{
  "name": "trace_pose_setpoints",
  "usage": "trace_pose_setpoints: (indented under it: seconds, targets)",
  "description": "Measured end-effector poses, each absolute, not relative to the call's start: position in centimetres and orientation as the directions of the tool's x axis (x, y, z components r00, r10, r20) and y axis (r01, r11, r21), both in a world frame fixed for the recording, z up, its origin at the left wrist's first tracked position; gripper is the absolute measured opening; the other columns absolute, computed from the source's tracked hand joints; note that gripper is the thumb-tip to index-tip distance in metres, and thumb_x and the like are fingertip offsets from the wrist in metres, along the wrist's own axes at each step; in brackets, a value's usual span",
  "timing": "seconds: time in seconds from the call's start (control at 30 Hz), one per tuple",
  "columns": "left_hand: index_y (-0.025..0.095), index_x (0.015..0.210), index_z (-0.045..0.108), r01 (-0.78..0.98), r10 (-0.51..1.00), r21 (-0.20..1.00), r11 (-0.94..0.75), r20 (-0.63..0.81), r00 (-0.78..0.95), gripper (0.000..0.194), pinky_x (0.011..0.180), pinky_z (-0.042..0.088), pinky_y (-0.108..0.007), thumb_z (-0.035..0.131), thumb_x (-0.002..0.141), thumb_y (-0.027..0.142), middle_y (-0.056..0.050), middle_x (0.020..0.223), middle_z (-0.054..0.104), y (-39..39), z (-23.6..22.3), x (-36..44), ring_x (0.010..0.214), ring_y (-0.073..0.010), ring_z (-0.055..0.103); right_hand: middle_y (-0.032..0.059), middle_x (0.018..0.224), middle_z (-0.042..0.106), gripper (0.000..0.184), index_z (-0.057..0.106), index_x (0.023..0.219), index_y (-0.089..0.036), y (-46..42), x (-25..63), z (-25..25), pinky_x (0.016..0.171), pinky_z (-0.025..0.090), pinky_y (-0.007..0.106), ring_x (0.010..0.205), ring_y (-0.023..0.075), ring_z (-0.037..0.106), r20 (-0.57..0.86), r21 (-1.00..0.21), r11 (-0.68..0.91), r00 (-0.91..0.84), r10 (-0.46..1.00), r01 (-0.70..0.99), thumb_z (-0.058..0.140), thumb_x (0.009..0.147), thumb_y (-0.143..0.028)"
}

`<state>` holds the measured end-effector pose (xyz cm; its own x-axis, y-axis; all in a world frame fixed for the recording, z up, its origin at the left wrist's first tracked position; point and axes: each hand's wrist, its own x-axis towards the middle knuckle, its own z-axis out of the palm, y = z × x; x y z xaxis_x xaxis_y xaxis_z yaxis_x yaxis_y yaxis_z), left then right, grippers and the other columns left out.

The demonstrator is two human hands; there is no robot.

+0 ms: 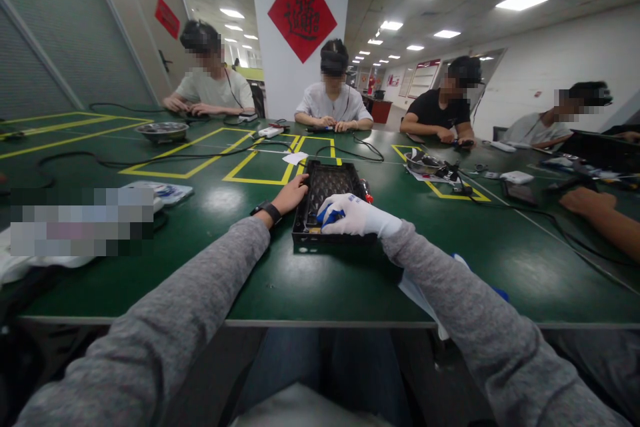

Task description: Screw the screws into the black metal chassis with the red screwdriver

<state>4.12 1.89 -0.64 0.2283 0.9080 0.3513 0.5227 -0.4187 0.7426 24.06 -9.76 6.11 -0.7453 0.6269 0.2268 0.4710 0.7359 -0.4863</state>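
A shallow black plastic case (330,238) with a patterned dark inside lies in front of me on the green table. My bare left hand (292,193), with a dark band at the wrist, grips the case's left wall. My right hand (350,213) wears a white glove with blue finger parts. Its fingers are curled down into the near end of the case, closed together. Whatever they pinch is hidden. A small yellowish piece (314,230) shows at the near left corner inside the case. Beyond the glove, a red-tipped item (369,198) sits at the case's right side.
Yellow tape lines mark the green table (240,280). Metal bowls (163,131) stand at far left and right (423,161). Black cables (200,159) cross the surface. A white paper (295,158) lies behind the case. Several people sit around; one person's arm (600,213) reaches in at right.
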Motion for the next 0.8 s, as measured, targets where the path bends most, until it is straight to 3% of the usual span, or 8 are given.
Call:
trace_pose_setpoints:
  seconds: [0.3, 0.8]
  targets:
    - [0.011, 0.127, 0.044, 0.528, 0.906, 0.736, -0.423, 0.353, 0.233, 0.056, 0.106, 0.031, -0.038, 0.041, 0.072, 0.019, -0.010, 0.133, 0.046, 1.54, -0.39, 4.29, 0.123, -0.0232, 0.042, 0.0043, 0.097, 0.064, 0.022, 0.070, 0.077, -0.013, -9.74, 24.05, 6.05, 0.073, 0.046, 0.023, 0.080, 0.0132, 0.060, 0.181, -0.579, 0.672, -0.731, 0.657, 0.461, 0.065, 0.069, -0.032]
    - [0.011, 0.127, 0.044, 0.523, 0.905, 0.738, -0.426, 0.358, 0.232, 0.057, 0.106, 0.031, -0.036, 0.042, 0.071, 0.019, -0.010, 0.132, 0.047, 2.01, -0.74, 4.16, 0.123, -0.0224, 0.042, 0.0038, 0.097, 0.064, 0.022, 0.070, 0.078, -0.014, -9.76, 23.99, 6.03, 0.075, 0.045, 0.022, 0.081, 0.0128, 0.060, 0.196, -0.538, 0.691, -0.726, 0.659, 0.482, 0.066, 0.069, -0.033]
